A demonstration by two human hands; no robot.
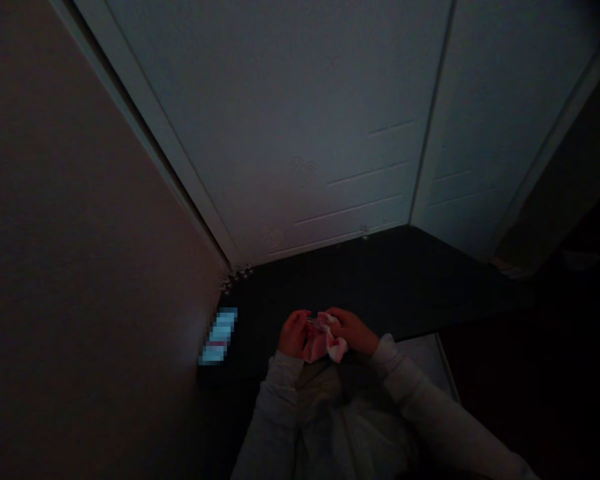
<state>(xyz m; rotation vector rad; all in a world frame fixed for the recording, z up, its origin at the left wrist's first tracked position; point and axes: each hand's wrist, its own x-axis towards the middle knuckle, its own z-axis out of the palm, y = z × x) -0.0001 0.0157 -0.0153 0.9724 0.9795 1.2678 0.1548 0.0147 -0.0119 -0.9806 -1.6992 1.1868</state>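
In the head view my left hand (293, 333) is closed, fingers curled round a small shiny piece (309, 321) whose kind I cannot make out in the dim light. My right hand (353, 330) grips a crumpled pink and white cloth (319, 345). The cloth hangs between the two hands and touches the shiny piece. Both hands are close together, over the near edge of a dark tabletop (380, 280). Several small shiny pieces (235, 275) stand in the tabletop's back left corner. Another one (365, 232) stands alone against the back panel.
A lit phone-like screen (219, 337) lies at the tabletop's left edge, beside the side wall (105, 300). Pale panels with hearts and grooves (280, 100) rise behind the tabletop. A pale flat-topped object (427, 357) is by my right forearm.
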